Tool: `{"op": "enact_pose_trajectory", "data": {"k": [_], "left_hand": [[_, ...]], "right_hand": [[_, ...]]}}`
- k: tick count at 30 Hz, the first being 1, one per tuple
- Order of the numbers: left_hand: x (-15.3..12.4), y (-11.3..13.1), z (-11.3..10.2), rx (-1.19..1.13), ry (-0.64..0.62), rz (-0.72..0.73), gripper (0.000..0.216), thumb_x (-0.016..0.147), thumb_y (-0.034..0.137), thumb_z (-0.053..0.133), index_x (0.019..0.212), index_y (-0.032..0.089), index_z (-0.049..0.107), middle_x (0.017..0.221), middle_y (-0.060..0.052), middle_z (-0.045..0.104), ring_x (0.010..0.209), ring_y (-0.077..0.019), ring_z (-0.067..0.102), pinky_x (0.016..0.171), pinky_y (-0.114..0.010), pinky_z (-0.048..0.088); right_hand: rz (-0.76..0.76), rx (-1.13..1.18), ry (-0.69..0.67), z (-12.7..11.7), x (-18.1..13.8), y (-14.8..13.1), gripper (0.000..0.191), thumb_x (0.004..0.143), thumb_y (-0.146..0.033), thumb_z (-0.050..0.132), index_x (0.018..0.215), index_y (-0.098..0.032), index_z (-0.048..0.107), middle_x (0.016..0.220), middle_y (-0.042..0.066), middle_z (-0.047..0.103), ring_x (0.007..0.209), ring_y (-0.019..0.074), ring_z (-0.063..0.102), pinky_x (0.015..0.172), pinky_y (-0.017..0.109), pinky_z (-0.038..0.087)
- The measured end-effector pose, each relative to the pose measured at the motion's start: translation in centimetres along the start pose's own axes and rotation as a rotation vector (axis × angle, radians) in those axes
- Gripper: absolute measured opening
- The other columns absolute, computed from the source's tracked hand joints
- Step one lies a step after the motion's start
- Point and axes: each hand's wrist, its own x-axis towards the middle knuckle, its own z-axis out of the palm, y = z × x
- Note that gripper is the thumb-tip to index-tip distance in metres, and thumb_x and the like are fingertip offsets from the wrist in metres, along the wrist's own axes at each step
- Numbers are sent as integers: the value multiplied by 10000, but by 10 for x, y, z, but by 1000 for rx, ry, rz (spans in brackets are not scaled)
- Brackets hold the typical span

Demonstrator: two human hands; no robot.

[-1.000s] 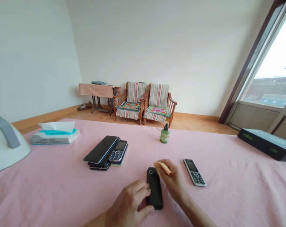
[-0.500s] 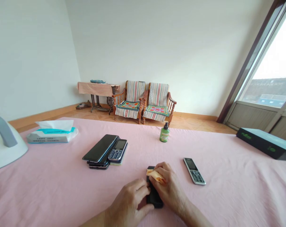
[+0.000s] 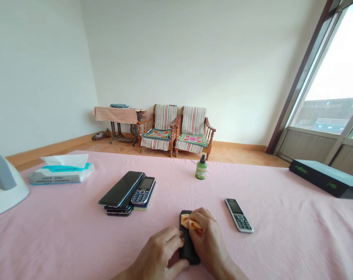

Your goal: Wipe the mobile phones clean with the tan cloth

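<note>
Where the black phone [image 3: 189,245] lies: flat on the pink counter [image 3: 77,233], between both hands, long side pointing away.
Left hand [image 3: 160,254]: fingers curled on its left edge.
Right hand [image 3: 208,241]: fingers pinch an orange cloth [image 3: 191,223] on its far end.

Single head-worn view, looking forward and down, close over pink table [image 3: 281,241]

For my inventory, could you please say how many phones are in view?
5: a black phone at bottom centre, a silver phone to its right, and stacked at left a smartphone, a keypad phone and a dark phone beneath. More may be hidden there.
</note>
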Motion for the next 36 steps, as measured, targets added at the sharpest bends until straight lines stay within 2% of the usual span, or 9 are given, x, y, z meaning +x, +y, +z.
{"op": "enact_pose_trajectory", "data": {"k": [4, 6, 12, 19, 25, 31, 36], "left_hand": [[0, -2, 2, 9, 38, 21, 330, 643, 62, 755, 926, 203, 660, 968, -14, 650, 896, -197, 613, 830, -264, 494], [0, -3, 2, 12, 18, 7, 347, 631, 67, 768, 933, 200, 663, 979, -12, 652, 908, -199, 615, 835, -258, 492], [2, 0, 0, 51, -11, -34, 340, 631, 55, 763, 936, 176, 674, 978, -22, 655, 914, -208, 620, 845, -272, 489], [2, -1, 2, 67, -4, -18, 361, 608, 54, 778, 933, 174, 676, 979, -27, 662, 899, -205, 631, 826, -258, 499], [1, 0, 2, 73, 11, -14, 349, 614, 61, 779, 925, 182, 676, 978, -28, 663, 906, -210, 627, 834, -267, 500], [3, 0, -1, 34, -19, -15, 289, 663, 86, 762, 922, 179, 674, 963, -29, 649, 896, -205, 615, 830, -282, 497], [1, 0, -1, -15, -41, -3, 227, 714, 92, 733, 915, 171, 664, 949, -28, 636, 884, -191, 601, 816, -282, 492]], "right_hand": [[16, -12, 9, 0, 0, -1, 201, 779, -39, 490, 809, -199, 608, 838, 41, 608, 799, 183, 556, 701, 271, 420], [10, -33, -8, -1, 0, -2, 209, 783, -27, 478, 807, -193, 602, 841, 41, 600, 800, 179, 549, 701, 269, 414], [-8, -125, -71, -5, 0, -4, 221, 795, -9, 467, 745, -176, 602, 854, 52, 579, 808, 167, 540, 706, 256, 404], [3, -100, -125, -10, 1, -5, 221, 793, -19, 505, 654, -163, 600, 789, 41, 570, 750, 150, 542, 652, 235, 393], [-6, -77, -58, -6, 13, 2, 269, 814, -1, 455, 775, -165, 665, 818, 49, 576, 788, 154, 540, 696, 244, 401], [6, 31, -131, -12, 4, 2, 230, 721, 17, 512, 713, -169, 647, 786, 26, 567, 727, 137, 560, 652, 224, 413], [-3, 9, -94, -8, 9, 6, 276, 755, 2, 462, 796, -177, 668, 807, 39, 570, 766, 153, 561, 691, 248, 422]]}}
